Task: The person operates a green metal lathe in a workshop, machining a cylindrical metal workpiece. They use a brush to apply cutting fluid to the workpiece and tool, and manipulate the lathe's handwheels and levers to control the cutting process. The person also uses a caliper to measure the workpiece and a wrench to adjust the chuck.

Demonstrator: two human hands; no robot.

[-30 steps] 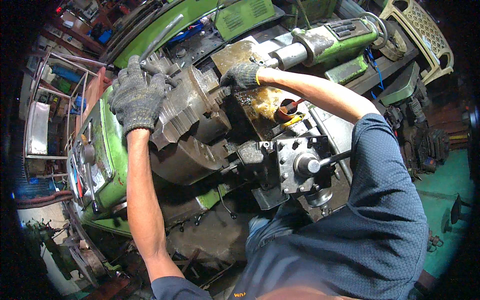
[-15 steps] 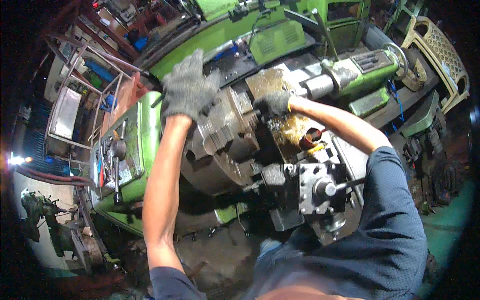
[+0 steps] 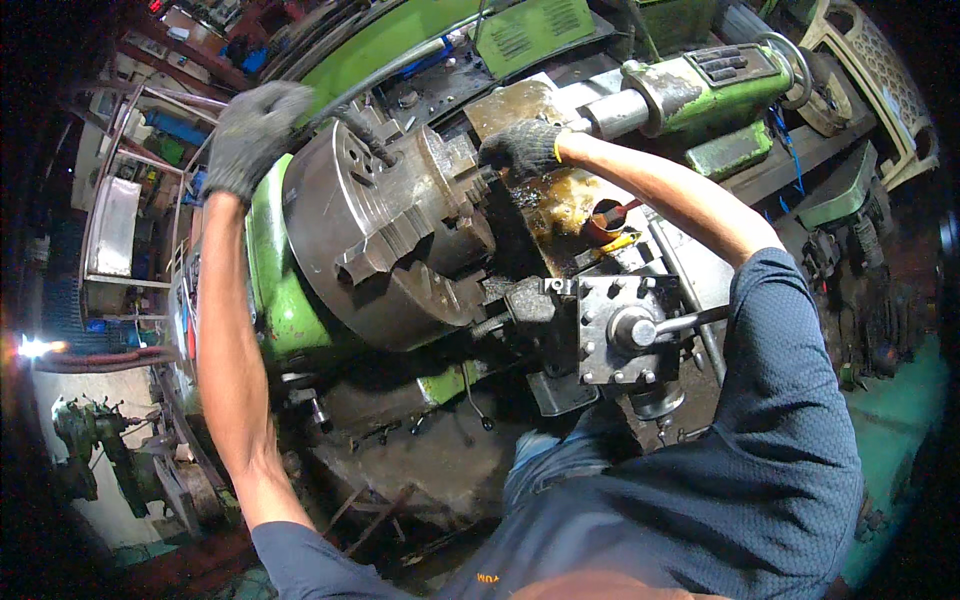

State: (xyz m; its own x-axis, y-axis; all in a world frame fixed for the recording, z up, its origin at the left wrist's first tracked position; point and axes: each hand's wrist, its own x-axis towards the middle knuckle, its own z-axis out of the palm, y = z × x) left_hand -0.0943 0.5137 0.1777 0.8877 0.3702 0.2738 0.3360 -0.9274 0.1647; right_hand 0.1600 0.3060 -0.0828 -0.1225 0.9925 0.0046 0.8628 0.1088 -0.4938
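Note:
My left hand (image 3: 258, 135), in a grey knit glove, is raised beside the upper left rim of a large steel lathe chuck (image 3: 335, 240). Motion smears its fingers; a metal pipe (image 3: 400, 70) runs close to them, and I cannot tell whether they touch it. A dark rod (image 3: 368, 138) stands against the chuck near its stepped jaws (image 3: 390, 245). At the chuck's front end, my gloved right hand (image 3: 522, 150) has its fingers curled closed beside the jaws. What lies inside them is hidden.
A square tool post (image 3: 628, 330) with a lever stands nearest my body. Behind it are a reddish cup (image 3: 606, 224) and an oily, chip-covered surface (image 3: 565, 205). The green tailstock (image 3: 705, 90) is at the right, a pale plastic chair (image 3: 875, 80) beyond. A metal frame rack (image 3: 120, 220) stands left.
My left hand has moved left, off the chuck, uncovering its face and the rod. The chuck appears turned. My right hand stays by the jaws; the whole view has shifted a little.

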